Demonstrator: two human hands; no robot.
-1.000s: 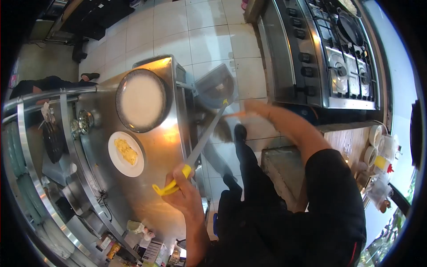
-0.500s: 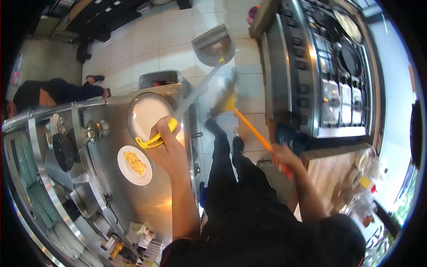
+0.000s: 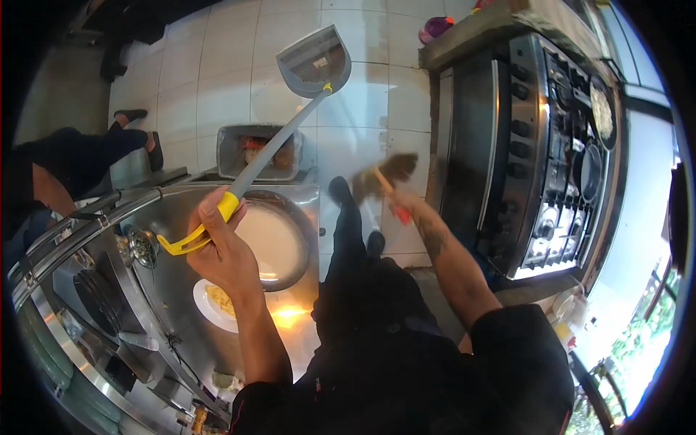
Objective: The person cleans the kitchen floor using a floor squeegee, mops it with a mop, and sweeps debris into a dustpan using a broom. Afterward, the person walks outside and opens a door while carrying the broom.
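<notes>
My left hand (image 3: 221,243) is wrapped round the yellow grip of a long-handled dustpan (image 3: 313,64). Its grey pole slants up and away over a grey bin (image 3: 255,154) with some waste in it, and the pan hangs over the tiled floor with small debris inside. My right hand (image 3: 407,204) holds the orange and red handle of a broom (image 3: 395,168), whose dark bristles are blurred near my feet. Under my left arm, on the steel counter (image 3: 293,328), are a round pan of white content (image 3: 272,243) and a white plate (image 3: 210,308) with yellow food, partly hidden.
A gas stove (image 3: 558,145) with pans on it stands at the right. Another person (image 3: 69,156) is at the left, beyond a metal rail (image 3: 109,203). Shelves with stacked dishes (image 3: 47,348) run along the lower left. A purple object (image 3: 436,29) lies near the stove's far corner.
The dustpan has moved away from the broom and now extends past the bin, to the left. My right hand has drawn the broom closer to the stove. The view has shifted, showing more of the bin.
</notes>
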